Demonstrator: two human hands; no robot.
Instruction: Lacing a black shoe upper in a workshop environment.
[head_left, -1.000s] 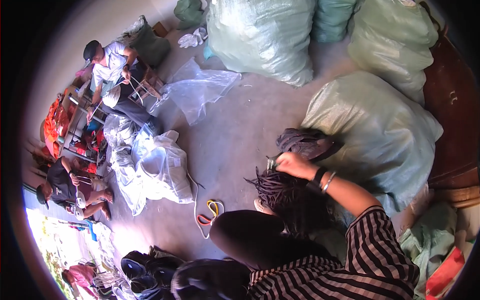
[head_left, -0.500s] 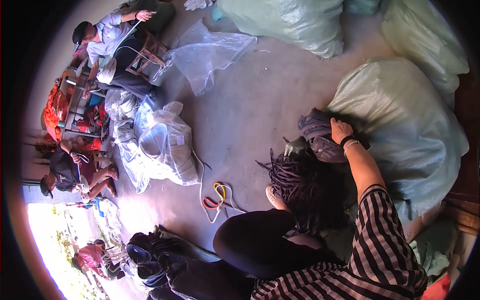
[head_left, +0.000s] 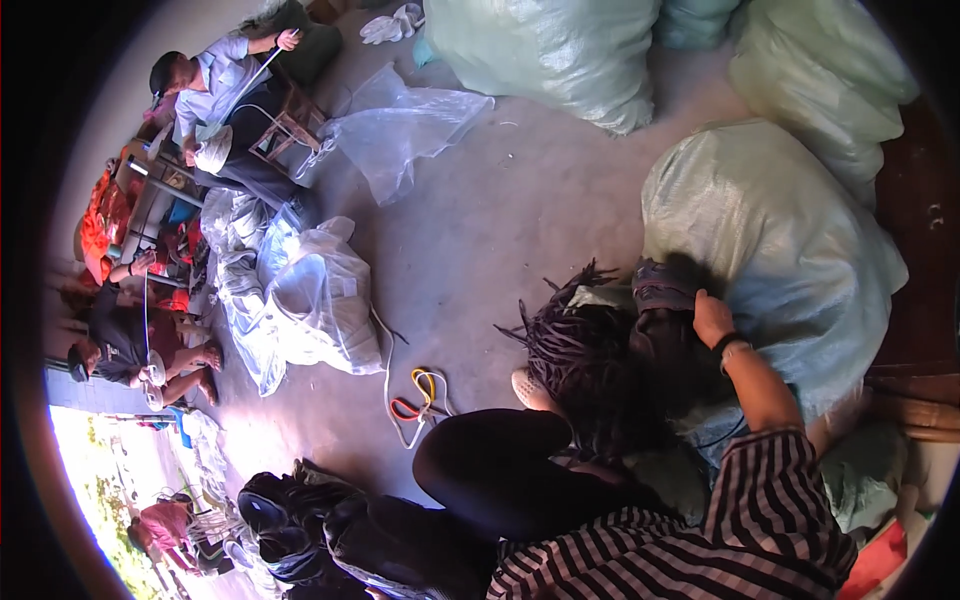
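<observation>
My right hand [head_left: 713, 320] is closed on the edge of a dark shoe upper [head_left: 663, 290], in front of the pale green sack on the right. Beside it, a bundle of black strips like shoelaces [head_left: 570, 325] hangs over my leg and spreads to the left. More dark material lies below the upper, too shadowed to tell apart. My left hand does not show. At the lower left, several black shoe uppers [head_left: 270, 520] lie in a heap near my knee [head_left: 490, 460].
Large pale green woven sacks [head_left: 790, 230] stand along the right and far side. Scissors with orange and yellow handles [head_left: 418, 395] lie on the floor with a white cord. A clear plastic bag of white goods [head_left: 320, 295] sits left. Co-workers [head_left: 215, 85] sit beyond it.
My right hand has come lower and slightly right with the shoe upper, which now hangs more tilted beside the black strips. The whole view has shifted a little.
</observation>
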